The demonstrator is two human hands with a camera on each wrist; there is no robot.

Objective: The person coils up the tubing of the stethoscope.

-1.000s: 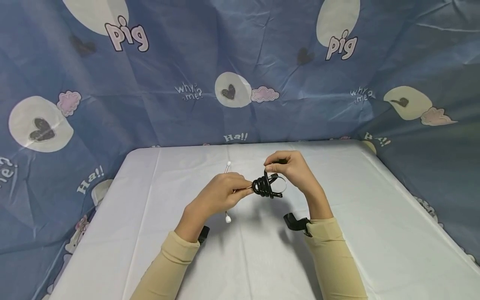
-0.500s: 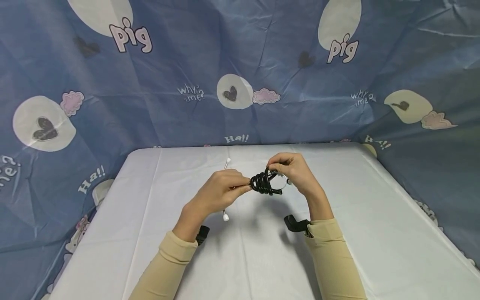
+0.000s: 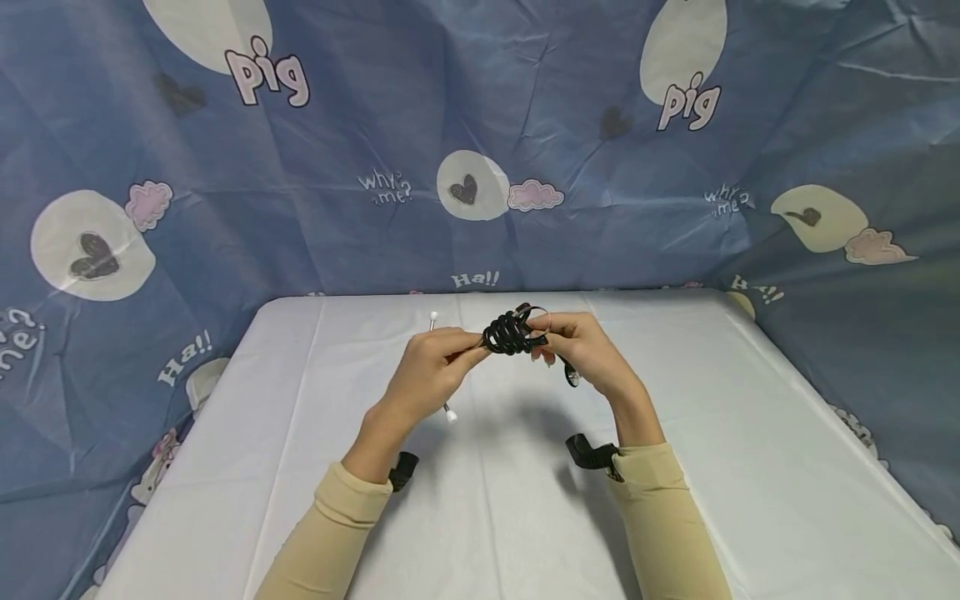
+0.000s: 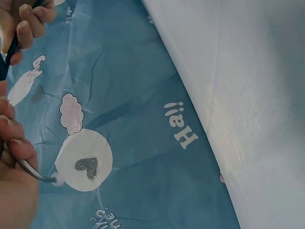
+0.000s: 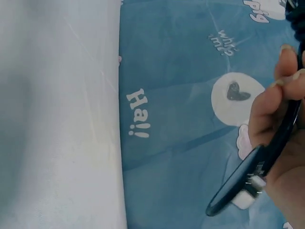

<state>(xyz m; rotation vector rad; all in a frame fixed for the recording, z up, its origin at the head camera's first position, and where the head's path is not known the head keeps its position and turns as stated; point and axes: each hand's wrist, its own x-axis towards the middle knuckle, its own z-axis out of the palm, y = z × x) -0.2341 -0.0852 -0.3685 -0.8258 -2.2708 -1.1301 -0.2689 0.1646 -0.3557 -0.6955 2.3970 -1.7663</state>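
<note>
Across background, large blue cloth (image 3: 585, 242) printed with white blobs, dark hearts, pink clouds, lettering. Before it, broad bench (image 3: 187, 517) under smooth white cover. Above bench, two arms in tan sleeves (image 3: 663, 517). Left hand (image 3: 431, 367) clamped on slim silvery metal ear tubes (image 4: 35, 173); right hand (image 3: 588, 354) clamped on glossy black tubing (image 5: 284, 129). Between hands, raised off bench: black stethoscope (image 3: 510, 333), tubing wound in tight coils. Below right hand, hanging: round black-rimmed chestpiece (image 3: 572, 377). Smallest: white eartips (image 3: 451, 414), one at far side of left hand, one at near side.
</note>
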